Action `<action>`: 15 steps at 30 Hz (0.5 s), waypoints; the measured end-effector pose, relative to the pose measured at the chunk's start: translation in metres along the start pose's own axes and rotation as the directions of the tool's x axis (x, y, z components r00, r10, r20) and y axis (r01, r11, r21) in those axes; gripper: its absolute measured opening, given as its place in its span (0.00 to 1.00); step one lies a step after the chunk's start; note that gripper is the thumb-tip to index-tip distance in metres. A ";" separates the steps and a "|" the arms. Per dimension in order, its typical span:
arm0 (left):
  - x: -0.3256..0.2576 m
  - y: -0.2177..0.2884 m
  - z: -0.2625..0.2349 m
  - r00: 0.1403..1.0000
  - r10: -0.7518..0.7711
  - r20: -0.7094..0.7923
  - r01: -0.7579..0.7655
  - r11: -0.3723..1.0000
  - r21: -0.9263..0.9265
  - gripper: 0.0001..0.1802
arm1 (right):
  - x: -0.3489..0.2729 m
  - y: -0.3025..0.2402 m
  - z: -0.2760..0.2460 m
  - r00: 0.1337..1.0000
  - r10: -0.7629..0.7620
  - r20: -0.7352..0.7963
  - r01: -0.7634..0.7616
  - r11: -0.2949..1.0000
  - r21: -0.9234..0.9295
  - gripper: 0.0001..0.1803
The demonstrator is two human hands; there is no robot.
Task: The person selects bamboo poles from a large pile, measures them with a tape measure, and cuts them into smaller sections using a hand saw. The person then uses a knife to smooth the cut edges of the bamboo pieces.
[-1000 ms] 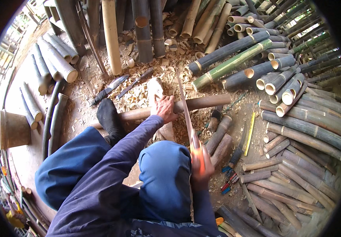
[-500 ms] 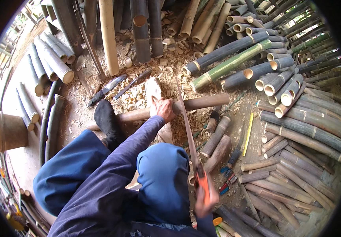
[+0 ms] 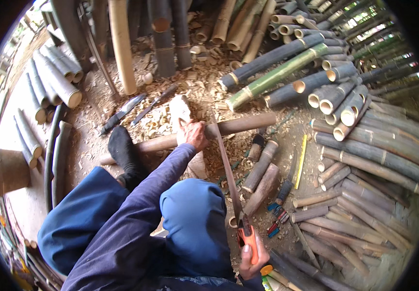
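A brown bamboo pole (image 3: pixel 248 124) lies crosswise over a pale wooden block (image 3: pixel 179 110). My left hand (image 3: pixel 191 134) is wrapped around the pole, pressing it against the block. Further left, my black-socked foot (image 3: pixel 123 153) rests on the same pole. In my right hand (image 3: pixel 258 259), low in the view, is the orange handle of a handsaw (image 3: pixel 229 177). Its long blade slants up and away, and the far end meets the pole just right of my left hand. How deep the blade sits in the bamboo cannot be made out.
Wood shavings cover the ground around a sheathed-looking knife (image 3: pixel 122 115) and a second blade (image 3: pixel 153 105). Short bamboo pieces (image 3: pixel 260 167) and a yellow strip (image 3: pixel 301 162) lie right of my knee. Bamboo stacks (image 3: pixel 365 145) fill the right; a bucket (image 3: pixel 10 169) stands left.
The saw has come back toward me along its length, with my right hand lower. My left hand keeps its hold on the pole. The whole view has shifted slightly.
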State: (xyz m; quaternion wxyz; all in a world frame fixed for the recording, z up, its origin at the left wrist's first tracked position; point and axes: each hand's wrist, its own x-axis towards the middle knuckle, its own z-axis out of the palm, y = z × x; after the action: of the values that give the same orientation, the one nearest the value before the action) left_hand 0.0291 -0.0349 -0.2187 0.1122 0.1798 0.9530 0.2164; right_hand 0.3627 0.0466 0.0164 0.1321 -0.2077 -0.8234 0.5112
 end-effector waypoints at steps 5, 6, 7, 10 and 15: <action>-0.002 0.020 -0.005 1.000 0.030 -0.002 -0.030 0.999 -0.031 0.20 | 0.139 0.063 0.077 0.976 -0.216 0.001 0.215 0.972 -0.092 0.20; 0.003 0.017 -0.002 1.000 0.014 -0.004 -0.014 0.999 -0.031 0.19 | 0.158 0.050 0.083 0.957 -0.288 -0.030 0.284 0.953 -0.105 0.20; 0.003 0.002 0.002 0.999 -0.033 0.007 0.033 0.999 -0.027 0.18 | 0.161 0.040 0.092 0.938 -0.346 -0.034 0.341 0.934 -0.107 0.20; 0.000 0.001 -0.010 0.993 -0.044 0.110 0.042 0.999 0.021 0.16 | 0.059 0.048 0.038 0.996 -0.062 0.062 0.069 0.990 -0.126 0.21; -0.005 0.003 -0.010 0.996 -0.015 0.091 0.011 0.999 0.050 0.16 | -0.015 0.029 0.005 0.999 0.032 -0.012 -0.033 0.995 -0.099 0.24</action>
State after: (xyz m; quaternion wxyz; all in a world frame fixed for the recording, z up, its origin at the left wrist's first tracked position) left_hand 0.0314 -0.0378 -0.2073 0.1525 0.1859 0.9531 0.1836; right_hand 0.3798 0.0468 -0.0115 0.1177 -0.2301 -0.8436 0.4707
